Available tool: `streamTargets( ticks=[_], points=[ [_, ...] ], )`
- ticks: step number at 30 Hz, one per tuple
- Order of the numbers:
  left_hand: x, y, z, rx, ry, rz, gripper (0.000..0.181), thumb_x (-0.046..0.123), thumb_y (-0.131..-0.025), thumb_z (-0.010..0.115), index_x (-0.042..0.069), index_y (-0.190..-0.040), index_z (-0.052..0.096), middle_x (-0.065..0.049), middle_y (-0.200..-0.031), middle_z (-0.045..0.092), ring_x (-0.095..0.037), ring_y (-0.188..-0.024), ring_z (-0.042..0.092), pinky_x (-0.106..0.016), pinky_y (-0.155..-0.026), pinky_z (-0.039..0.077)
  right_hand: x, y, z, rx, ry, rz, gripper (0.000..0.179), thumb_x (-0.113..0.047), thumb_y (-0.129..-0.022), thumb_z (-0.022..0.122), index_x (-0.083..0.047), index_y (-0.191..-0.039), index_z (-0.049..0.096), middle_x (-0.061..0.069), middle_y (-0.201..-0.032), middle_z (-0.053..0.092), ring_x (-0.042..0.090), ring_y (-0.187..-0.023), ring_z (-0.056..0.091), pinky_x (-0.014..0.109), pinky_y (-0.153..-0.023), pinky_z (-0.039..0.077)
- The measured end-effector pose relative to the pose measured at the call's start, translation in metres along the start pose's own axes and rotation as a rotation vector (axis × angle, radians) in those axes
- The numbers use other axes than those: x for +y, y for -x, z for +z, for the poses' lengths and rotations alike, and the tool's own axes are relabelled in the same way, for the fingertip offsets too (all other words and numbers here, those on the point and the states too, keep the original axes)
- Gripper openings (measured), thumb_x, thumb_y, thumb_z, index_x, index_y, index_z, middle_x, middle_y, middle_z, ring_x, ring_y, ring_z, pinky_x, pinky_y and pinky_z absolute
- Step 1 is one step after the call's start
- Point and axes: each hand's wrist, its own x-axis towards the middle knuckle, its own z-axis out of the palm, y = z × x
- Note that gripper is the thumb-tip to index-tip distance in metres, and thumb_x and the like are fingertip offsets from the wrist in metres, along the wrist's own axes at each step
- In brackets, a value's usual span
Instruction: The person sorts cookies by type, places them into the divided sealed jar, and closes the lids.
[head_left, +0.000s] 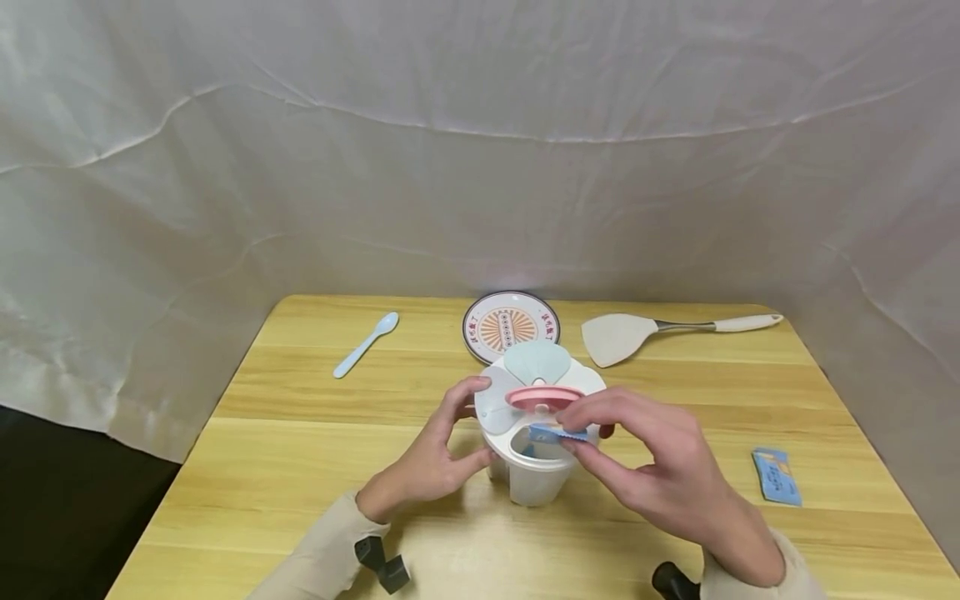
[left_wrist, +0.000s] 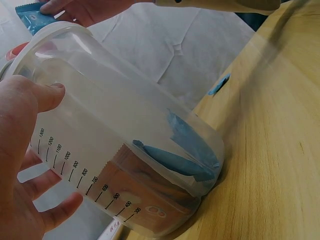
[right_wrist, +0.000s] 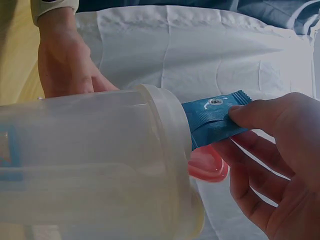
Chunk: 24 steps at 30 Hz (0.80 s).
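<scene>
A translucent storage canister (head_left: 536, 487) with a white petal-shaped lid (head_left: 588, 379) stands on the table. Its pink flap (head_left: 543, 400) is raised beside an opening at the front of the lid. My left hand (head_left: 431, 462) holds the canister from the left, thumb and fingers spread around its side near the lid. Between thumb and fingers, my right hand (head_left: 667, 462) pinches a small blue packet (right_wrist: 212, 120) right at that opening. Through the wall in the left wrist view, blue packets (left_wrist: 172, 162) and a brown packet (left_wrist: 142, 190) lie at the bottom.
Another blue packet (head_left: 777, 477) lies on the table to the right. Behind the canister is a patterned plate (head_left: 480, 329), with a white spatula (head_left: 618, 337) to its right. A light blue spoon (head_left: 365, 346) lies at the left. Grey cloth (head_left: 480, 200) hangs behind the table.
</scene>
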Motion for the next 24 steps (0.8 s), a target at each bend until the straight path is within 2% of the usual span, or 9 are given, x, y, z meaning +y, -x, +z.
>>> streamTargets(
  ticks=[4, 16, 24],
  points=[
    [-0.0012, 0.0004, 0.0002, -0.002, 0.001, 0.003, 0.085, -0.001, -0.09, 0.082, 0.008, -0.16, 0.034, -0.021, -0.166, 0.043, -0.021, -0.145, 0.053, -0.044, -0.116, 0.056, 0.0017, 0.0019, 0.0019, -0.007, -0.004, 0.006, 0.02, -0.023, -0.107, 0.072, -0.003, -0.105, 0.076, 0.006, -0.098, 0.079, 0.005, -0.09, 0.067, 0.018, -0.072, 0.056],
    [-0.0033, -0.0002, 0.0004, -0.003, 0.009, 0.004, 0.085, -0.001, -0.09, 0.082, 0.008, -0.16, 0.035, -0.02, -0.166, 0.043, -0.021, -0.145, 0.053, -0.042, -0.116, 0.056, 0.0049, 0.0037, 0.0069, -0.021, 0.01, 0.012, 0.021, -0.025, -0.108, 0.07, -0.006, -0.104, 0.076, 0.005, -0.097, 0.079, 0.006, -0.086, 0.066, 0.018, -0.072, 0.055],
    [-0.0024, 0.0002, 0.0003, -0.001, 0.009, 0.001, 0.085, -0.001, -0.09, 0.082, 0.008, -0.16, 0.034, -0.02, -0.166, 0.043, -0.02, -0.146, 0.052, -0.042, -0.116, 0.056, 0.0073, 0.0054, 0.0044, 0.002, 0.0, -0.027, 0.014, -0.016, -0.104, 0.074, -0.002, -0.103, 0.077, 0.006, -0.097, 0.077, 0.008, -0.087, 0.066, 0.017, -0.076, 0.057]
  ],
)
